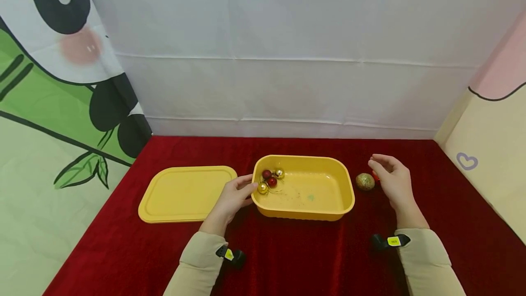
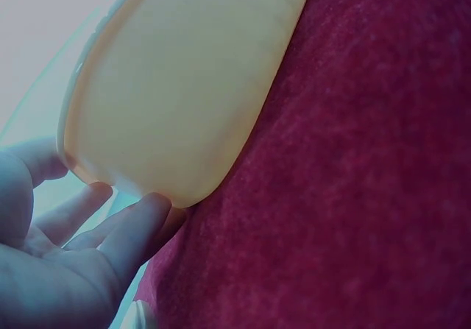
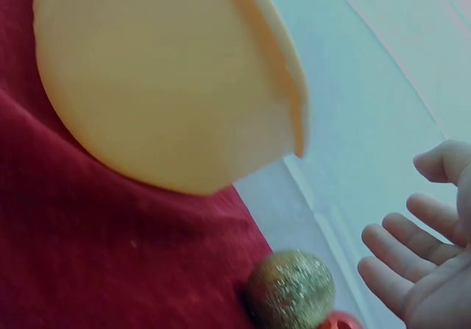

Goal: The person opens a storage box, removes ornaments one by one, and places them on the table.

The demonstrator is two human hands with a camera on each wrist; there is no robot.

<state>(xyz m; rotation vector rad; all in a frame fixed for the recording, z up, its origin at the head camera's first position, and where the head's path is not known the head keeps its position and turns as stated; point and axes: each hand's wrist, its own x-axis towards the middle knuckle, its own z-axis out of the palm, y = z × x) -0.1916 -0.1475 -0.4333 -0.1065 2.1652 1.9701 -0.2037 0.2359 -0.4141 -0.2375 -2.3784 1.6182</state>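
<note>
A yellow plastic box [image 1: 304, 214] sits on the red cloth, with several small gold and dark red ornament balls [image 1: 272, 182] at its left end. My left hand [image 1: 232, 198] grips the box's left end; the left wrist view has the thumb at the rim and the fingers [image 2: 136, 230] against the outer wall. To the right of the box, my right hand [image 1: 393, 179] is raised with loosely bent fingers and nothing in them. Beside it lie a glittery gold ball [image 1: 365, 182] and a red ball [image 3: 342, 321], which the hand mostly hides in the head view.
A flat yellow lid [image 1: 185, 193] lies left of the box, close to my left forearm. Red cloth [image 1: 296, 259] covers the table. White fabric [image 1: 287, 90] hangs behind it, with printed cartoon panels at both sides.
</note>
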